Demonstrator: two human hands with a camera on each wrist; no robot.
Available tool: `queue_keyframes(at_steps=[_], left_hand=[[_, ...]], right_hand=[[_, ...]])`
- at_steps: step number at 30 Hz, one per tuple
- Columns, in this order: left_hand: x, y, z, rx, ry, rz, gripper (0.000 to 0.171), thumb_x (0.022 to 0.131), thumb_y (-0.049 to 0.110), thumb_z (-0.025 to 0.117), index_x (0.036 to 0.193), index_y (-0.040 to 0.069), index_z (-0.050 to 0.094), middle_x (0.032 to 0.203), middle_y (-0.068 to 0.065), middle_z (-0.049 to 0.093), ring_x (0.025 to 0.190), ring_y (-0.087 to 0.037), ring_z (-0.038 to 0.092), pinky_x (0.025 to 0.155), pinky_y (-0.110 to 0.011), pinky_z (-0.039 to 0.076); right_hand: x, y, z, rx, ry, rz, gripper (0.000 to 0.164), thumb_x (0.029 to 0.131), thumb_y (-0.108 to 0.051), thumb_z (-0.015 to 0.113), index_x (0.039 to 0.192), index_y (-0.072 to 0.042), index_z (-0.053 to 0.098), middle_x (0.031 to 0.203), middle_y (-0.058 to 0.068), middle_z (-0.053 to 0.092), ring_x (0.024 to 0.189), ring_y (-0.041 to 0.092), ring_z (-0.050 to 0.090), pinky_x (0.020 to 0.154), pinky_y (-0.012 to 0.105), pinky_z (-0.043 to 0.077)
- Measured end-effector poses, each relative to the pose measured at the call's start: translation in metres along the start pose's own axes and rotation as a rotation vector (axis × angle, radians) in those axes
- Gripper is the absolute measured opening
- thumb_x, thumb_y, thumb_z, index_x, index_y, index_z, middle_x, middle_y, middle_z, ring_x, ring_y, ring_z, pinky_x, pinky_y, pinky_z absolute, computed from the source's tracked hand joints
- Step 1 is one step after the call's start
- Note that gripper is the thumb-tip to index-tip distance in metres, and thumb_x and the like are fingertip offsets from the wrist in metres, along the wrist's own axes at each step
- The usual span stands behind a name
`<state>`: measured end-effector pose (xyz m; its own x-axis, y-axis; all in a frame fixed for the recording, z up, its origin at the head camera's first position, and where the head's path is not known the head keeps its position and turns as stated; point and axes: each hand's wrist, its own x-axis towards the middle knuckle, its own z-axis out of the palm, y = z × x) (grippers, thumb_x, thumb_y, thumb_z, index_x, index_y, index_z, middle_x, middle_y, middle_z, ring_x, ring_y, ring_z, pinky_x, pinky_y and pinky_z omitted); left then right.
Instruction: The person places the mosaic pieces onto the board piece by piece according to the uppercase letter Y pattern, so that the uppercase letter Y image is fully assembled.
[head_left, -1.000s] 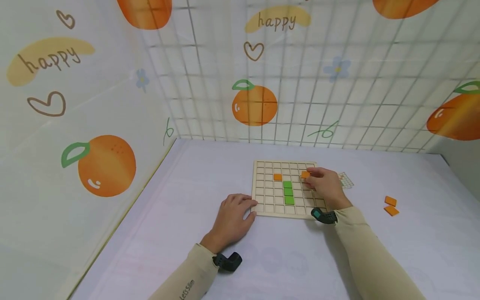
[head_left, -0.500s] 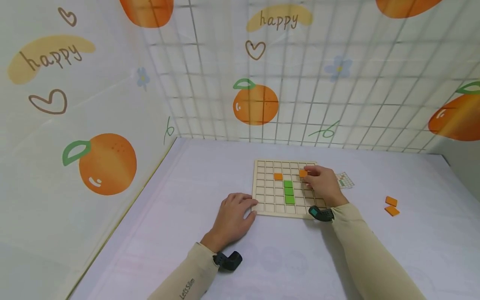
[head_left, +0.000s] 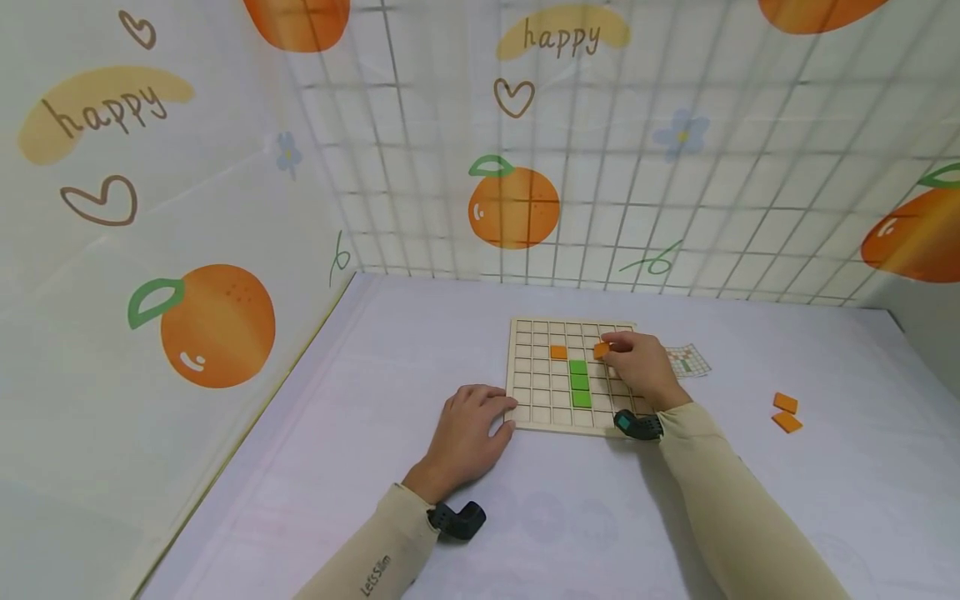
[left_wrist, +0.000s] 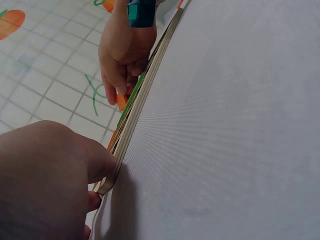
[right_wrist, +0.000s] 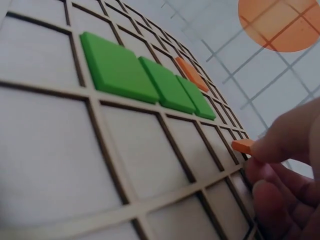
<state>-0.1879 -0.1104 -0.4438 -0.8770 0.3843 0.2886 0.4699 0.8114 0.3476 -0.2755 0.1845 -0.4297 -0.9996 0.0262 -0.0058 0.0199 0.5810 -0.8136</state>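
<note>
At table (head_left: 337,433) ctr., a gridded wooden board (head_left: 540,416) lies flat. R. hand (head_left: 641,364) pinches an orange tile (head_left: 601,351), tilted, over board's far R. area; contact w/ board can't be told. L. hand (head_left: 467,429), fingers relaxed, touches board's near L. corner. On board: 3 green tiles (head_left: 580,382) in a col., plus 1 flat orange tile (head_left: 558,352) diag. off col.'s far end. Printed card (head_left: 688,362) lies R. of board, partly hidden by R. hand; 2 loose tiles (head_left: 786,403), orange, lie further R.
</note>
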Motion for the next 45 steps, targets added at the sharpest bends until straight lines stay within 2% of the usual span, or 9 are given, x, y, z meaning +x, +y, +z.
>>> queue_keyframes(at_steps=[8,20,28,39,45], left_hand=[[0.0002,0.0002,-0.0001,-0.002,-0.006,-0.004,0.029,0.098,0.031,0.062,0.124,0.022,0.071,0.131,0.002,0.060,0.126,-0.025,0.047,0.104,-0.049,0.039],[0.0005,-0.0004,0.0021,0.000,-0.003,-0.006,0.028,0.098,0.030,0.063,0.124,0.022,0.071,0.131,0.001,0.060,0.126,-0.025,0.047,0.104,-0.049,0.039],[0.0012,-0.0019,0.0033,0.011,-0.001,-0.002,0.029,0.098,0.031,0.063,0.124,0.023,0.071,0.132,0.003,0.060,0.126,-0.024,0.047,0.104,-0.048,0.040],[0.0011,-0.0013,0.0027,0.011,-0.005,-0.006,0.029,0.098,0.031,0.062,0.124,0.023,0.071,0.132,0.003,0.060,0.126,-0.024,0.047,0.104,-0.048,0.040],[0.0010,-0.0018,0.0030,0.013,-0.006,-0.006,0.029,0.098,0.032,0.062,0.124,0.023,0.071,0.131,0.003,0.060,0.126,-0.024,0.047,0.104,-0.048,0.039]], right_hand=[[0.0000,-0.0003,-0.0003,-0.035,0.008,-0.024,0.042,0.097,-0.012,0.059,0.138,-0.003,0.059,0.124,0.021,0.061,0.108,0.033,0.056,0.090,0.045,0.048],[-0.0031,-0.0006,-0.0012,-0.016,-0.003,-0.003,0.043,0.098,-0.014,0.059,0.139,-0.001,0.057,0.124,0.020,0.060,0.110,0.034,0.055,0.093,0.047,0.047],[-0.0036,0.0001,-0.0015,0.002,0.008,0.002,0.042,0.095,-0.011,0.060,0.135,0.001,0.060,0.121,0.019,0.062,0.106,0.030,0.055,0.085,0.037,0.048],[-0.0031,-0.0007,-0.0011,-0.024,0.006,0.005,0.042,0.095,-0.013,0.060,0.135,0.000,0.061,0.120,0.018,0.062,0.104,0.030,0.055,0.081,0.035,0.048],[-0.0046,-0.0015,-0.0013,-0.022,-0.004,0.016,0.042,0.096,-0.014,0.060,0.136,-0.001,0.060,0.122,0.018,0.061,0.108,0.031,0.055,0.086,0.038,0.048]])
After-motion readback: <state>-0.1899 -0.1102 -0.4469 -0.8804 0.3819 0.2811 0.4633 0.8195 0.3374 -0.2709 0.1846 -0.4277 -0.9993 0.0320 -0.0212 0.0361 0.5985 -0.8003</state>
